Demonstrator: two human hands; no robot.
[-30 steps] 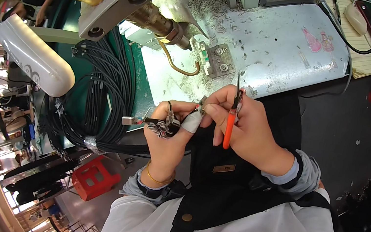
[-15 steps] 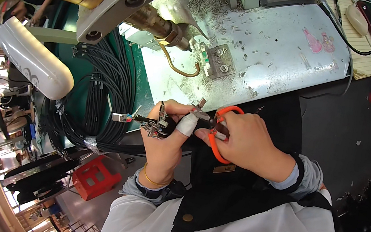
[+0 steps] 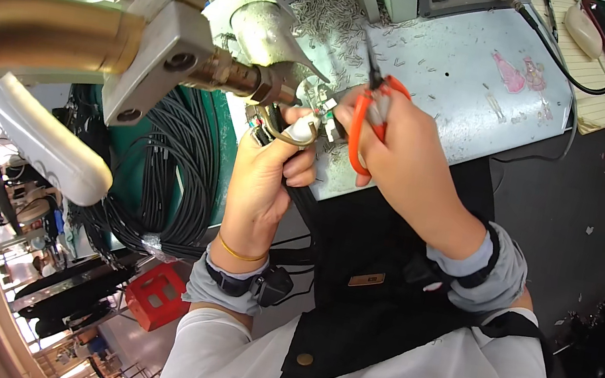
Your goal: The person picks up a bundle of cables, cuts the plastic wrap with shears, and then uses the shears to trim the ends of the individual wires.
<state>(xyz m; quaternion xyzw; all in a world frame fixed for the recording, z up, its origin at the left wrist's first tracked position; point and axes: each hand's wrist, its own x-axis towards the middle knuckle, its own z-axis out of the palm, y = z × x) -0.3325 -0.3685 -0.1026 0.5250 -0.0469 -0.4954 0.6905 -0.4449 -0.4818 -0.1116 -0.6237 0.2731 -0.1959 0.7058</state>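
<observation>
My left hand [image 3: 263,174], its thumb wrapped in white tape, is closed on black cables with connector ends [image 3: 258,131] under the brass machine nozzle [image 3: 275,89]. A curved brass tube [image 3: 280,135] passes in front of the thumb. My right hand [image 3: 423,158] keeps orange-handled pliers [image 3: 357,130] in its grip, their dark jaws pointing away over the white work plate [image 3: 489,92]. The right fingertips are at the small fixture [image 3: 331,119], close to the left thumb. Exactly what they touch there is hidden.
Many small metal pieces [image 3: 326,7] are heaped at the back of the plate. Coiled black cables [image 3: 170,158] lie on the green surface at left. A white lamp-like bar [image 3: 43,143] and a thick brass pipe [image 3: 46,34] hang close by. A red stool [image 3: 158,297] stands below.
Both hands have moved away from my body to the fixture, the left taking the cables under the nozzle. The pliers have left the cable ends, their jaws now pointing away.
</observation>
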